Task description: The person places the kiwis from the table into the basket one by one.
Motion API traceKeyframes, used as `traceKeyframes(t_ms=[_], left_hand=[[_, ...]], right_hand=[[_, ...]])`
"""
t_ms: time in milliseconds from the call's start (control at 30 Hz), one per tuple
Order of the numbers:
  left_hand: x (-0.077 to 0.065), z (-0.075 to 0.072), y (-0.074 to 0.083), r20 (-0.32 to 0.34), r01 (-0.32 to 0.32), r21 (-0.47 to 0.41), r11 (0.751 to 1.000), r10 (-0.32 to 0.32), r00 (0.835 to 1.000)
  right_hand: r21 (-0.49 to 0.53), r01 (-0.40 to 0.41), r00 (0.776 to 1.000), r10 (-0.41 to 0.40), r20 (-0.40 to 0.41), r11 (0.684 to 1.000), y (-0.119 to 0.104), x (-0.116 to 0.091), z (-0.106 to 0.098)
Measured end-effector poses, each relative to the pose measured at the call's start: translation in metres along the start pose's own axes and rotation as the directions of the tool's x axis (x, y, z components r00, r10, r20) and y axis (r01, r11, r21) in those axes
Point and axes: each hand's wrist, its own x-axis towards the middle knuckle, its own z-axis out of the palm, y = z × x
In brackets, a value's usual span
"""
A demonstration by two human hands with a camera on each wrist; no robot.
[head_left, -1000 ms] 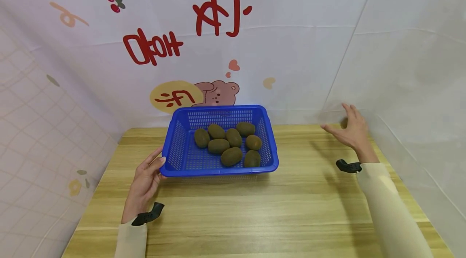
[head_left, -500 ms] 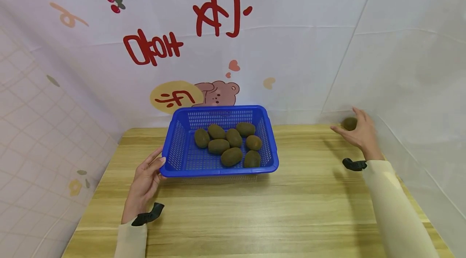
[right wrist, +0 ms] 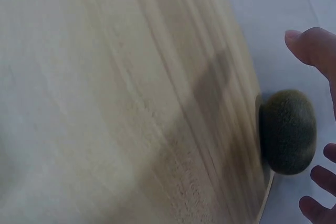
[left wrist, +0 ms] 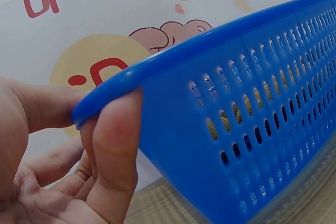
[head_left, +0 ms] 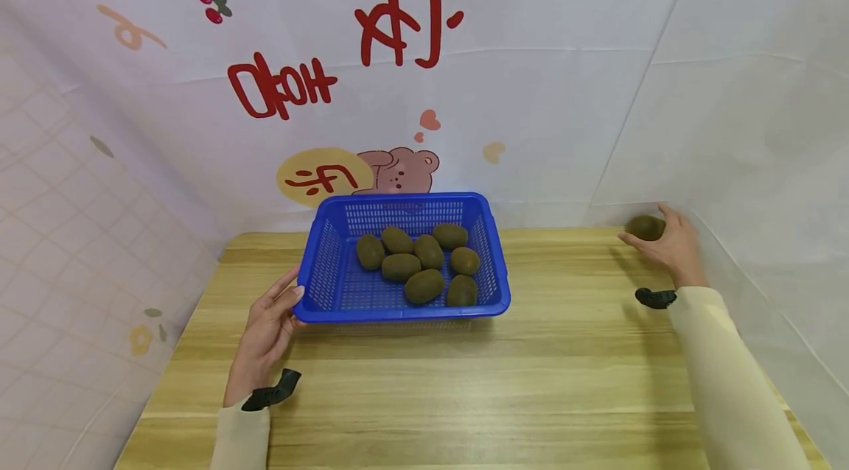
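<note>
A blue plastic basket (head_left: pixel 404 315) with perforated walls stands at the back of the table, several brown kiwis (head_left: pixel 401 266) lying in it. My left hand (head_left: pixel 265 330) grips its near left corner; in the left wrist view, thumb and fingers pinch the rim (left wrist: pixel 173 53). At the far right, a single kiwi (head_left: pixel 643 228) lies at the table's back edge. My right hand (head_left: pixel 678 249) is spread around this kiwi, thumb on one side and fingers on the other. The right wrist view shows gaps between the kiwi (right wrist: pixel 289 132) and the digits.
A wooden table (head_left: pixel 464 396) spans the view. White cloth (head_left: pixel 544 124) with printed letters and a bear hangs behind it, and more cloth (head_left: pixel 783 234) rises close beside my right hand. Black wrist devices (head_left: pixel 657 298) sit at both sleeves.
My right hand has moved right and slightly nearer, coming around the lone kiwi, which was mostly hidden behind it a second ago. My left hand and the basket have stayed put.
</note>
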Motion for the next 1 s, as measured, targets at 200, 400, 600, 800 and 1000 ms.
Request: traceKeyframes(t_ms=[200,400,600,800,1000], left_hand=[[-0.001,0.001,0.001,0.011,-0.011,0.006,1.000,0.011,1.000],[-0.002,0.001,0.000,0.011,-0.020,-0.020,1.000,0.021,1.000],[-0.001,0.001,-0.001,0.015,-0.021,-0.011,1.000,0.021,1.000],[0.000,0.000,0.000,-0.004,-0.013,0.022,1.000,0.013,1.000],[-0.001,0.000,0.000,-0.002,-0.010,0.014,1.000,0.010,1.000]], right_hand=[[-0.051,-0.012,1.000,0.012,0.008,0.999,0.008,0.007,0.001],[-0.061,-0.017,0.999,0.019,0.035,0.998,0.009,0.012,0.004],[-0.062,-0.024,0.999,0.026,0.019,0.998,0.014,0.013,0.007],[-0.024,-0.013,0.999,0.012,-0.032,1.000,0.016,0.013,0.012],[-0.019,0.006,0.999,-0.007,-0.046,1.000,0.013,0.012,0.013]])
